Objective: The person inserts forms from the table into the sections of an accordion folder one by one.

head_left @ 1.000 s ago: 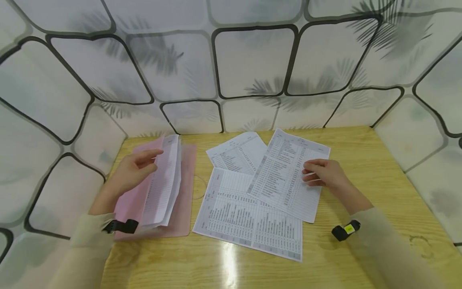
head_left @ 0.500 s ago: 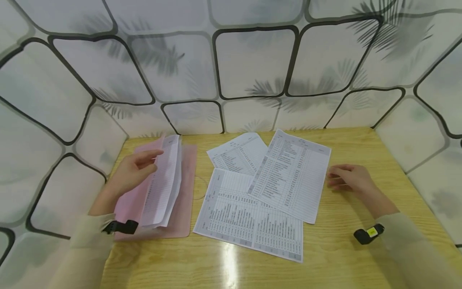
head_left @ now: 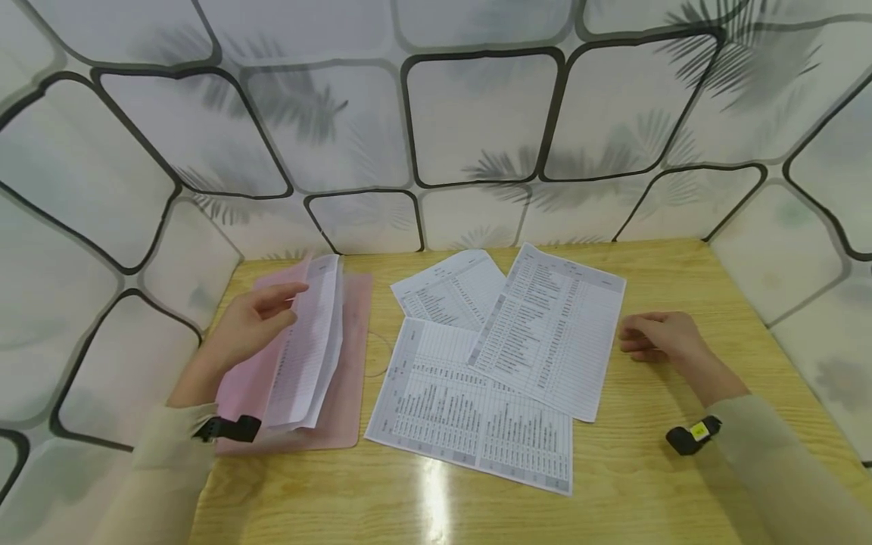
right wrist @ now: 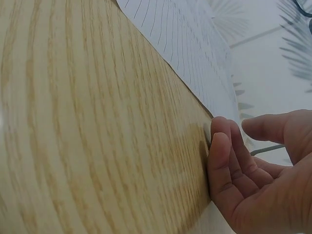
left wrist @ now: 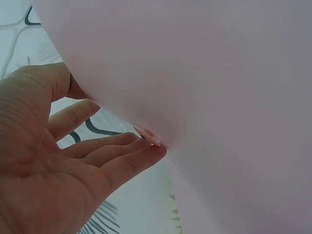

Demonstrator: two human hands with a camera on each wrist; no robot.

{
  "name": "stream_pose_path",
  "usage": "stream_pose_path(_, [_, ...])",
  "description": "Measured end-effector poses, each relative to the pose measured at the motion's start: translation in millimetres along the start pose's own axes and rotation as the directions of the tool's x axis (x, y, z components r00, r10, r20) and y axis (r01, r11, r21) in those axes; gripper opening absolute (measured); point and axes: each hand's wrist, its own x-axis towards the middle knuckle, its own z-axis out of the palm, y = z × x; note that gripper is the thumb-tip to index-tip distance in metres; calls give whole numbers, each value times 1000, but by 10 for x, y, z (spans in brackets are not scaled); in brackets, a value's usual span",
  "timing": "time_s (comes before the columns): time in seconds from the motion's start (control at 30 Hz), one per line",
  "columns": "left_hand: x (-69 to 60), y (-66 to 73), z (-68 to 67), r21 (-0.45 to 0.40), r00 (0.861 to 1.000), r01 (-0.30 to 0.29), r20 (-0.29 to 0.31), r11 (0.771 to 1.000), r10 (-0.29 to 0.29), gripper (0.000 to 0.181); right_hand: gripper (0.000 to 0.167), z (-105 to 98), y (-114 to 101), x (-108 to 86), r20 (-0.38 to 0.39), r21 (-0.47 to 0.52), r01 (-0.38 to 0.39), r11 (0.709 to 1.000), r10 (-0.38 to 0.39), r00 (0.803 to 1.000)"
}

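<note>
Beside the pink folder (head_left: 350, 363) at the left, my left hand (head_left: 241, 325) holds its raised cover with loose white pages. The left wrist view shows the pink cover (left wrist: 204, 97) partly hiding the thumb of this hand (left wrist: 73, 156), with fingertips at a small clasp (left wrist: 147, 136) on its edge. Three printed sheets lie mid-table: a rear one (head_left: 450, 284), a front one (head_left: 470, 416) and a right one (head_left: 552, 333) overlapping them. Just right of that sheet, my right hand (head_left: 671, 337) rests loosely curled and empty; the right wrist view shows this hand (right wrist: 258, 180) near the paper's edge (right wrist: 180, 58).
The wooden table (head_left: 681, 484) meets a patterned wall covering (head_left: 477, 113) at the back and both sides. A thin looped cord (head_left: 388, 352) lies between the folder and the sheets.
My right hand has moved right, off the right-hand sheet and onto the table beside it. My left hand and the folder have stayed in place.
</note>
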Motion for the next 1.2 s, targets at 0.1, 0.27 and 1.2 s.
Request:
stream_pose_path(0.1, [-4, 5, -2, 7, 1000, 5, 0, 1000, -5, 44, 55, 29, -6, 8, -8, -8, -13, 1000, 13, 1000])
stream_pose_path(0.27, [-2, 10, 2, 19, 1000, 13, 0, 1000, -13, 44, 55, 66, 4, 62, -37, -43, -38, 998, 36, 999])
stream_pose_path(1.2, [2, 21, 8, -2, 1000, 11, 5, 1000, -11, 45, 59, 209, -27, 164, -164, -475, 1, 880, -90, 982])
